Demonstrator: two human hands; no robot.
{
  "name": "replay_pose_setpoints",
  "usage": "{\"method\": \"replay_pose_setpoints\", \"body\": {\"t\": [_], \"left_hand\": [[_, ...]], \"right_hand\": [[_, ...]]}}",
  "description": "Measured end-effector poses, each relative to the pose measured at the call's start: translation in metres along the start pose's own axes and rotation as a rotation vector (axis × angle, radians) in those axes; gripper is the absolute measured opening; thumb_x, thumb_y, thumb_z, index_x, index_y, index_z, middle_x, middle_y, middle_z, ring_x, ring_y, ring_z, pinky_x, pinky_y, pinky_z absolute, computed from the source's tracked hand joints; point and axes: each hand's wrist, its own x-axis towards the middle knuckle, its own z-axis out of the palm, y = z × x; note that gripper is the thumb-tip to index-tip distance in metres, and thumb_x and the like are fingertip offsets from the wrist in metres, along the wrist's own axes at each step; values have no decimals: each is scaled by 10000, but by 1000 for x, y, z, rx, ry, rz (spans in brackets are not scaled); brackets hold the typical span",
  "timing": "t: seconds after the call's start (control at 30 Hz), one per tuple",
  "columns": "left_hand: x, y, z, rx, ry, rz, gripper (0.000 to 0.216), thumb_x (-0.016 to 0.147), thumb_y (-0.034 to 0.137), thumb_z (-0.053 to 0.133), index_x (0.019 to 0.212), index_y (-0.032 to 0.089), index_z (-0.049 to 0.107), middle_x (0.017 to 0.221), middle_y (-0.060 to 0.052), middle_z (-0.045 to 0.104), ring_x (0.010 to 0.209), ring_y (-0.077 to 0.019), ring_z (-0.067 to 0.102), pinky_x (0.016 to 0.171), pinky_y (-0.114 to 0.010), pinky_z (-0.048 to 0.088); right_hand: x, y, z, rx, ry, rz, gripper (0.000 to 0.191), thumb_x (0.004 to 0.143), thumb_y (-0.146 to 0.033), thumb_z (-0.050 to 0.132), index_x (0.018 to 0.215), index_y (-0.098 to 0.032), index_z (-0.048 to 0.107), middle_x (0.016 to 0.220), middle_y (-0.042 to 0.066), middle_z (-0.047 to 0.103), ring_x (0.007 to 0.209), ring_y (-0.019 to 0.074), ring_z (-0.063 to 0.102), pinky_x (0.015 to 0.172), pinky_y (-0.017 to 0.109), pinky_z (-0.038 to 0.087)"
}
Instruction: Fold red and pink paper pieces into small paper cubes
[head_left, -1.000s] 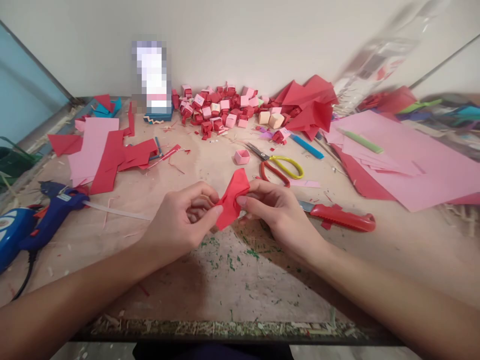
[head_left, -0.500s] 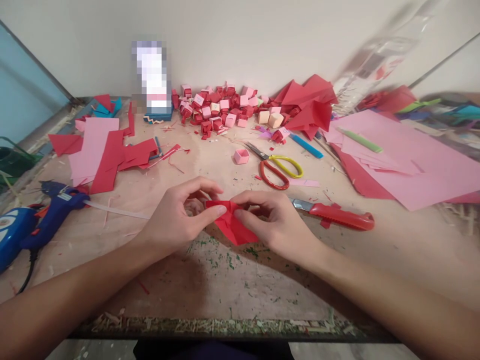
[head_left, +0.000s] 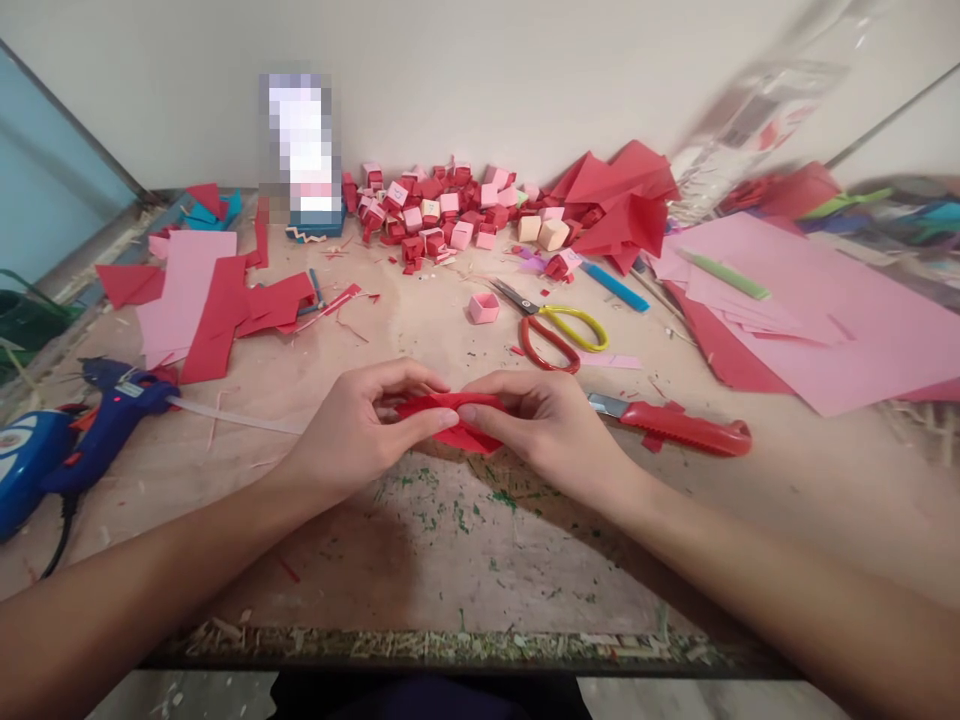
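Note:
A piece of folded red paper (head_left: 474,438) is held between both hands, just above the wooden board. My left hand (head_left: 382,415) pinches its left side, thumb on the near face and fingers behind. From the other side my right hand (head_left: 536,415) grips it the same way, and the two thumb tips nearly meet at the middle. Much of the paper is hidden by the fingers. Beyond the hands stands a small open pink paper box (head_left: 484,308). Scissors (head_left: 551,325) with one red and one yellow handle lie behind my right hand.
A red utility knife (head_left: 679,425) lies right of my right hand. The blue glue gun (head_left: 112,410) is at the left, near cut paper strips (head_left: 199,290). Small paper boxes (head_left: 450,210) are heaped at the back. Pink sheets (head_left: 825,310) and a bottle (head_left: 750,130) are at the right.
The red paper has tilted and folded up, so less of its lower point shows below the hands. Both thumbs have moved closer together on it.

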Motion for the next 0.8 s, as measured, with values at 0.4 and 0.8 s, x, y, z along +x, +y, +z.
{"method": "replay_pose_setpoints", "body": {"t": [0.4, 0.8], "left_hand": [[0, -2, -2, -113, 51, -31, 39, 817, 210, 803, 838, 223, 832, 796, 21, 810, 631, -109, 722, 590, -171, 591], [-1, 4, -3, -3, 63, 32, 60, 834, 232, 796, 881, 204, 820, 866, -4, 818, 770, -143, 752, 700, -202, 617]], "right_hand": [[-3, -2, 3, 303, -8, 171, 179, 837, -265, 786, 986, -202, 864, 734, 37, 796, 578, 150, 694, 560, 256, 556], [-3, -7, 1, 124, 1, 65, 181, 860, -309, 791, 998, -209, 854, 928, 44, 816, 662, 135, 666, 617, 256, 544]]}}
